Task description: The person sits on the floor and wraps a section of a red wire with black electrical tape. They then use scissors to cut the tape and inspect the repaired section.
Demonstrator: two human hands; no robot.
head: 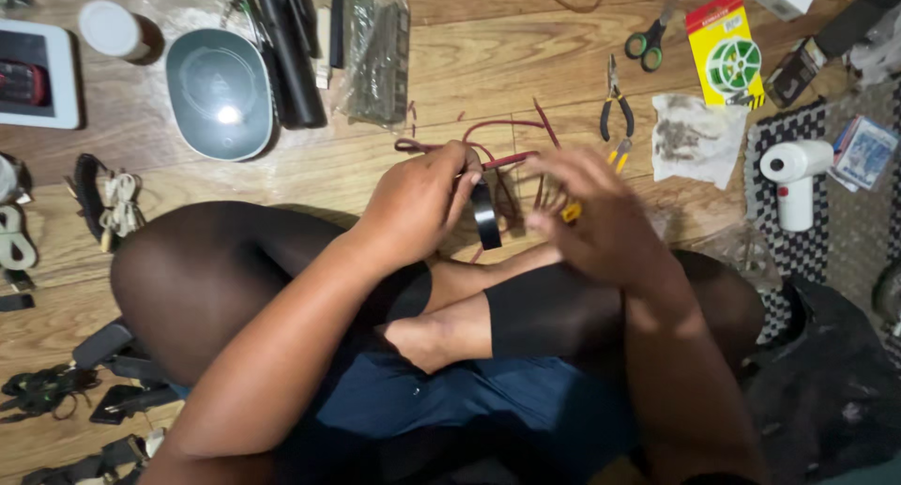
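A roll of black tape [485, 215] hangs at the centre of the frame, pinched at its top edge by the left hand [418, 203], whose grip is closed on it with thumb and fingers. Dark red wires [497, 152] loop on the wooden floor [375, 166] just beyond the roll, and at least one strand runs up into the left hand's fingers. The right hand [601, 217] is just to the right of the roll, blurred; its fingers are curled around a small yellow object [571, 211], though what the object is and how firmly the grip holds it cannot be told. Both hands are above the person's crossed legs, which fill the lower middle of the frame.

Further out on the floor, a pair of pliers with black handles [616, 105] lies above the right hand, with a yellow-handled tool [619, 153] just below it. Green-handled scissors [649, 40] lie at the upper right, beside a yellow card pack with a green wire spool [727, 53]. A clear bag of small metal parts [696, 136] lies below that pack. A white handheld device [798, 175] stands on a black and white chequered mat [826, 222] at the right edge.

At the upper left, a grey bowl-shaped dish [219, 92] lies next to black tubes [286, 53] and a clear bag of dark parts [377, 58]. A white-capped container [117, 30] lies further left. Black straps and buckles [56, 391] lie at the lower left.
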